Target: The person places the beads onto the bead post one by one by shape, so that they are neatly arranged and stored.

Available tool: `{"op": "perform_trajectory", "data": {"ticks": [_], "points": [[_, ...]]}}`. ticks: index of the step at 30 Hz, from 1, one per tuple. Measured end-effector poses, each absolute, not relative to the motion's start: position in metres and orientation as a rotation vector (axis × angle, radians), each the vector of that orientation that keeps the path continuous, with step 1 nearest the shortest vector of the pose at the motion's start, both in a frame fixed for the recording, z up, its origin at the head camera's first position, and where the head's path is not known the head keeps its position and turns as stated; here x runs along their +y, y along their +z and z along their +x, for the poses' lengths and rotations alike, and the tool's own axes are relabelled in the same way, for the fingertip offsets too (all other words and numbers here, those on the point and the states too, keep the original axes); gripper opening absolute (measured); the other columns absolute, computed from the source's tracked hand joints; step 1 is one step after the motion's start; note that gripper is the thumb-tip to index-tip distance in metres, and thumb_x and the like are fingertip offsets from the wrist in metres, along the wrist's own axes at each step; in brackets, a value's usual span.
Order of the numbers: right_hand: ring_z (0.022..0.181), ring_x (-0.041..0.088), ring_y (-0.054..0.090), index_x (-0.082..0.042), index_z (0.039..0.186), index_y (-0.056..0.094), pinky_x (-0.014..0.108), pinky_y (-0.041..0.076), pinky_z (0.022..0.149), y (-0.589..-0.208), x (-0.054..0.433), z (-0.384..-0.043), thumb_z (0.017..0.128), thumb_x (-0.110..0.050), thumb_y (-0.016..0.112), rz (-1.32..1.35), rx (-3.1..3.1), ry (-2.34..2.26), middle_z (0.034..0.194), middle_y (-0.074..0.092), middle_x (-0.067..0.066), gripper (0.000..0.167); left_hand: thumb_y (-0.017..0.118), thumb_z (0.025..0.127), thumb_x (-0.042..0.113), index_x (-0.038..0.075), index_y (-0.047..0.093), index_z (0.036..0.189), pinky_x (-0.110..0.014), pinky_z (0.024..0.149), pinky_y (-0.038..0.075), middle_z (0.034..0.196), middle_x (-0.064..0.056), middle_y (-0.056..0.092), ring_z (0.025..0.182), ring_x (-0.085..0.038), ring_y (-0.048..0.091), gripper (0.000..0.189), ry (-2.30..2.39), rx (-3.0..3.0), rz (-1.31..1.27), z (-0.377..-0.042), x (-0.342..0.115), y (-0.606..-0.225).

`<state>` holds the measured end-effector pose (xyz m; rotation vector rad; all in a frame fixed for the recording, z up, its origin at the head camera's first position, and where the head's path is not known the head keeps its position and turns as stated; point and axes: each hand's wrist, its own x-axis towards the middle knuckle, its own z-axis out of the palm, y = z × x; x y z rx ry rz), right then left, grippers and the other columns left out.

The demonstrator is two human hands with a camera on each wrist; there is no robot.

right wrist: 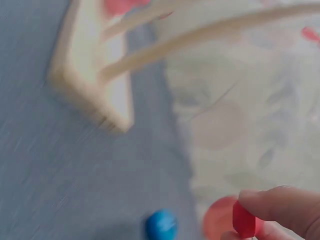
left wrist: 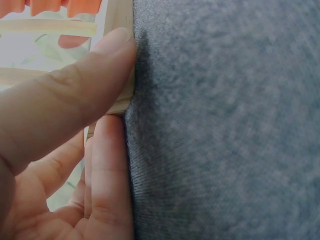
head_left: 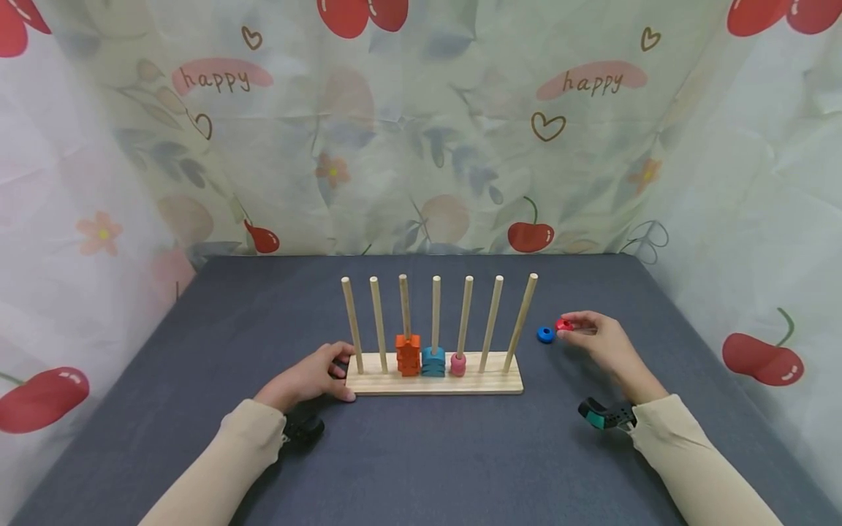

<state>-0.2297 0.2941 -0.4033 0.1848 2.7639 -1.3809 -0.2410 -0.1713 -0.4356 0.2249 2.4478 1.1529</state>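
A wooden peg stand [head_left: 437, 387] with several upright pegs stands mid-table. My left hand [head_left: 316, 376] holds its left end, the thumb [left wrist: 75, 87] along the front edge and the other fingers around the end. To the right of the stand, my right hand [head_left: 604, 345] pinches a small red bead [head_left: 563, 325] between thumb and fingertips. Close beside it on the cloth lies a blue bead [head_left: 545, 334] with a hole in its top. Orange notched pieces [head_left: 408, 356] are stacked on one peg, teal pieces [head_left: 433, 362] on the middle one, and pink beads [head_left: 458, 364] on the peg beside that.
Dark grey cloth [head_left: 427, 460] covers the table. Patterned curtains [head_left: 421, 161] hang behind it and at both sides. The bare pegs, such as the far right peg [head_left: 521, 321], rise well above the stacked pieces.
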Motion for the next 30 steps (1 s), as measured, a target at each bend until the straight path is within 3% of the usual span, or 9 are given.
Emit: {"op": "perform_trajectory", "data": {"ticks": [5, 9, 14, 30], "points": [[0.095, 0.007, 0.057, -0.006, 0.136, 0.051, 0.043, 0.041, 0.093, -0.374, 0.28, -0.218, 0.09, -0.044, 0.066, 0.156, 2.756, -1.512, 0.126, 0.057, 0.014, 0.062, 0.086, 0.07, 0.009, 0.005, 0.048, 0.133, -0.036, 0.084, 0.047, 0.123, -0.014, 0.043, 0.104, -0.024, 0.051, 0.073, 1.154, 2.447, 0.231, -0.241, -0.172, -0.436], [0.095, 0.0, 0.058, -0.009, 0.137, 0.051, 0.031, 0.044, 0.092, -0.356, 0.269, -0.208, 0.09, -0.043, 0.065, 0.066, 2.765, -1.632, 0.122, 0.057, 0.005, 0.06, 0.086, 0.07, 0.01, 0.005, 0.048, 0.133, -0.036, 0.085, 0.046, 0.123, -0.014, 0.043, 0.105, -0.025, 0.051, 0.074, 1.147, 2.448, 0.217, -0.241, -0.171, -0.436], [0.098, 0.001, 0.06, -0.012, 0.134, 0.053, 0.013, 0.048, 0.081, -0.338, 0.254, -0.195, 0.091, -0.035, 0.066, -0.109, 2.794, -1.83, 0.113, 0.059, -0.009, 0.05, 0.087, 0.07, 0.01, 0.006, 0.048, 0.133, -0.036, 0.085, 0.046, 0.123, -0.013, 0.043, 0.105, -0.025, 0.051, 0.074, 1.143, 2.451, 0.214, -0.241, -0.172, -0.436], [0.101, 0.01, 0.061, -0.005, 0.126, 0.06, 0.015, 0.05, 0.084, -0.306, 0.211, -0.195, 0.091, -0.009, 0.067, -0.53, 2.671, -2.305, 0.117, 0.061, -0.003, 0.037, 0.087, 0.07, 0.012, 0.006, 0.048, 0.133, -0.037, 0.086, 0.046, 0.123, -0.013, 0.043, 0.105, -0.024, 0.051, 0.074, 1.137, 2.444, 0.223, -0.242, -0.172, -0.436]]}}
